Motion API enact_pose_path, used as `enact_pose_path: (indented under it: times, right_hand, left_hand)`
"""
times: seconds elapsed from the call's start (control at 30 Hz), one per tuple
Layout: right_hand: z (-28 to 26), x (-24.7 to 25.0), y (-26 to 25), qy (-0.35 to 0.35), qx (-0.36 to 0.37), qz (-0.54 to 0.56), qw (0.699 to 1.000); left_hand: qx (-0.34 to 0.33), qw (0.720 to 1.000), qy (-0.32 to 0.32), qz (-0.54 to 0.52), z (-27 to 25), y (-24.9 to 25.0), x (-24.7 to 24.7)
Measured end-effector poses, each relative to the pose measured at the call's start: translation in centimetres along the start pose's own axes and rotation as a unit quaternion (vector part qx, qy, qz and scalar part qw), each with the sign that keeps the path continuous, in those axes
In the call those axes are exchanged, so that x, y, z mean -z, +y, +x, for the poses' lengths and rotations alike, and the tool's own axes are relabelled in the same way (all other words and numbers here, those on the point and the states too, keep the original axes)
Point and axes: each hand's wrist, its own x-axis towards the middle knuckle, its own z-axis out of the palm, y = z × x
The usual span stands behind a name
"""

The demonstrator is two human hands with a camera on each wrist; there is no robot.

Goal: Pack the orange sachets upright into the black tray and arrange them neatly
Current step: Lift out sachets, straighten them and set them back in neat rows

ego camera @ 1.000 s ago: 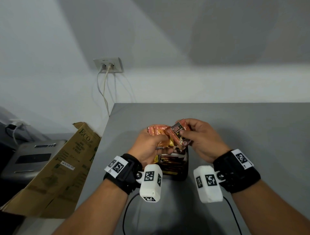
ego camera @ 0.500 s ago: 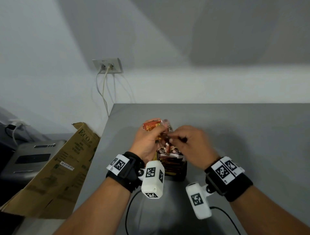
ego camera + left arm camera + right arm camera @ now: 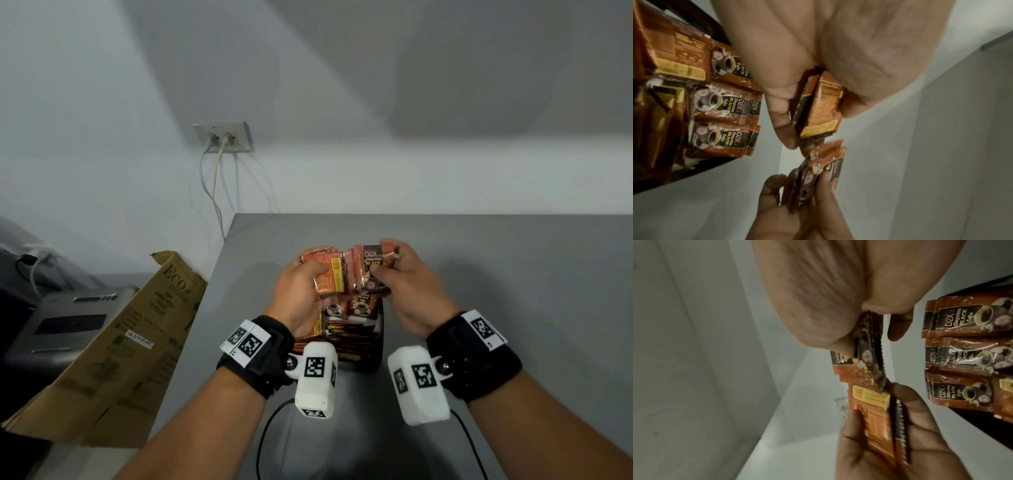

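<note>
I have a small stack of glossy orange foil sachets (image 3: 325,279) pinched between the thumb and curled fingers of my left hand (image 3: 301,291), printed backs toward me, and a second few sachets (image 3: 371,270) gripped in my right hand (image 3: 409,291), coffee-cup fronts showing; both bunches hang just above the shallow black plastic tray (image 3: 375,363) on the grey tabletop (image 3: 513,274). To do this well, I think I should square each bunch so the crimped edges line up, turn them all to face one way, then lower them on end into whatever gap remains, without knocking the rows already there. The packed sachets (image 3: 721,104) stand tight in rows, mostly fronts outward, a few showing yellow label panels. The foil looks slippery, so a firm pinch seems wise.
</note>
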Motion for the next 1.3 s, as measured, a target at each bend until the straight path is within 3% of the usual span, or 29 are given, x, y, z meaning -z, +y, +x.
enact_pose_path:
  times: [0.13,0.23,0.3,0.37,0.47,0.53,0.57,0.67,0.73,0.9,1.07,1.13,1.2,1.3]
  right_hand:
    - [-0.2,0.4,-0.3,-0.05,-0.033,0.109,0.992]
    - [-0.4,0.1,0.1,-0.092,-0.038,0.059,0.993]
    - [-0.5,-0.1,0.0,-0.051,0.008,0.012,0.999]
    - [-0.5,0.2,-0.3,0.002,0.11,-0.083,0.99]
    - [-1.2,0.5,-0.7,-0.079,0.205,-0.267,0.938]
    - [-1.5,0.7,-0.3,-0.116,0.188,-0.334,0.916]
    - [-1.5,0.9,-0.1,-0.109,0.181,-0.327,0.921]
    - [-1.5,1.0,0.5,-0.057,0.127,-0.115,0.984]
    - [-1.4,0.7,0.5,-0.051,0.057,0.014,0.997]
    - [-0.6,0.4,0.0,-0.078,0.041,-0.135,0.987]
    - [-0.7,0.0,0.8,0.005,0.05,-0.064,0.997]
    - [-0.8,-0.1,1.5,-0.023,0.037,-0.082,0.996]
    - [-1.0,0.0,1.8,-0.071,0.03,-0.171,0.982]
    - [-0.7,-0.1,1.9,-0.062,0.022,-0.188,0.98]
  left_hand:
    - [-0.015,0.999,-0.012,0.037,-0.3,0.0,0.2]
    - [-0.035,0.997,-0.011,0.066,-0.6,-0.3,0.1]
    - [-0.026,0.997,-0.001,0.068,-0.6,-0.3,0.2]
    - [0.025,0.999,0.018,0.036,-0.6,-0.1,0.3]
    - [0.081,0.996,0.029,-0.03,-0.3,0.3,0.8]
    - [0.055,0.997,0.043,-0.034,-0.2,0.4,1.1]
    - [0.035,0.997,0.057,-0.025,-0.2,0.5,1.2]
    - [-0.022,0.996,0.08,0.021,-0.4,0.9,1.5]
    - [-0.041,0.995,0.075,0.056,-0.4,0.6,1.4]
    - [-0.05,0.988,0.044,0.138,-0.8,-0.2,0.3]
    - [-0.057,0.993,0.043,0.091,-1.1,-0.2,0.3]
    - [-0.083,0.989,0.047,0.116,-1.1,-0.2,0.4]
    - [-0.092,0.981,0.046,0.163,-0.8,-0.1,0.5]
    - [-0.048,0.982,0.01,0.181,-0.7,0.1,0.6]
